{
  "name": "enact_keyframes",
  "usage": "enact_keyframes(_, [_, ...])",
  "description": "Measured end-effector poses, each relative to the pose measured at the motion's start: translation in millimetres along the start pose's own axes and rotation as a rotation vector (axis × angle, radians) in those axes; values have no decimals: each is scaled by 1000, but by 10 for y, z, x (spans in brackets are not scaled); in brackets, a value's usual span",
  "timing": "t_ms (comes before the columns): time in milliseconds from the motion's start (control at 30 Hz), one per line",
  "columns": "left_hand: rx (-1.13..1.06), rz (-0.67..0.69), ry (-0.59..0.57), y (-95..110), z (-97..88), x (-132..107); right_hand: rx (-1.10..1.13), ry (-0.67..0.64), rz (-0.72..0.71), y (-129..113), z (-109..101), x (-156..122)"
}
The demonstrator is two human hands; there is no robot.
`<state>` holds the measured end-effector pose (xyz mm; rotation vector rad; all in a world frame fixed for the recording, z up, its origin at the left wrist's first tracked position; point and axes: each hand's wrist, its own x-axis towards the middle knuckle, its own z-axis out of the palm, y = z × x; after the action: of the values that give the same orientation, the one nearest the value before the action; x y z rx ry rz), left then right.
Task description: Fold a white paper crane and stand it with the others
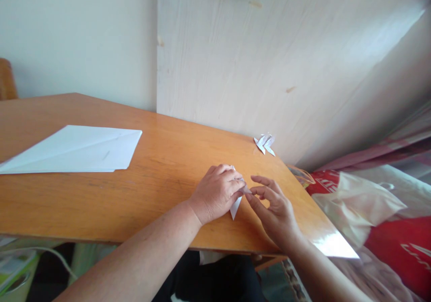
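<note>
My left grip [218, 188] is closed over a small folded paper [236, 208] near the desk's front edge, fingers curled across it, one white point sticking out towards six o'clock. My right grip [278, 210], at about three o'clock from it, has thumb and forefinger closed on the flap's tip, the other fingers lifted clear. If I pull that tip too hard, I think it could tear; if my left fingers ease off, the piece may turn on the smooth desk [158, 194] and the crease run crooked. My own hand hides most of the folds, so a misaligned edge might escape me. The finished-looking folded pieces [260, 145] at one o'clock and the larger white sheets [84, 153] towards ten lie well apart, unlikely to be knocked.
</note>
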<state>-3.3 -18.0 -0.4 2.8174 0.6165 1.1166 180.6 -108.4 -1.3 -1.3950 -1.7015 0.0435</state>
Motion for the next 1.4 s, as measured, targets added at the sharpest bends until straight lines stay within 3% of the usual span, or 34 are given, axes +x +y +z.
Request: enact_keyframes(1400, [11,22,-5,-6,11,-8,-26,43,-57,107,106,-74])
